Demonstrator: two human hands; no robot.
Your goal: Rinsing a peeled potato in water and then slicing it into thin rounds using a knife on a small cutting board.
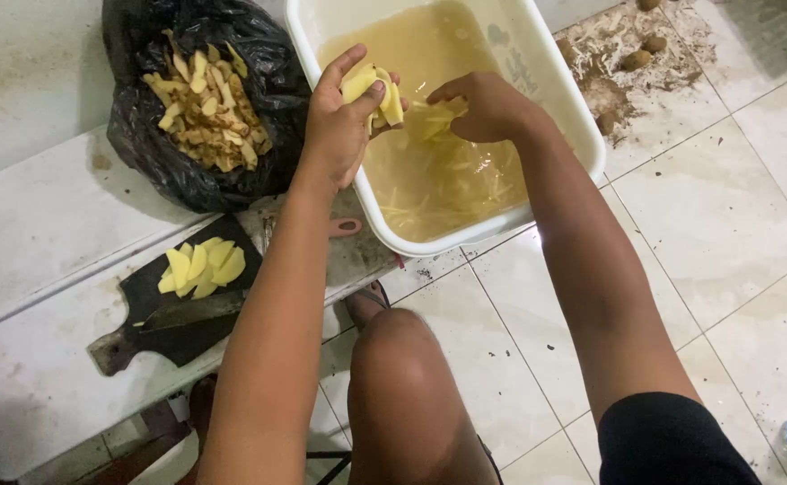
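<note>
My left hand (pixel 339 121) holds a bunch of pale yellow potato slices (pixel 373 90) over a white plastic tub (pixel 582 126). The tub holds cloudy water with several cut potato strips (pixel 438 184) in it. My right hand (pixel 488 106) is cupped over the water just right of the left hand, its fingers closed on a few more potato strips. Both hands are above the tub's middle.
A black cutting board (pixel 173 337) with potato slices (pixel 203 268) and a knife (pixel 191 310) lies on a white bench at left. A black bag (pixel 155 153) full of potato peels sits behind it. Unpeeled potatoes (pixel 636 59) and dirt lie on the tiled floor at upper right.
</note>
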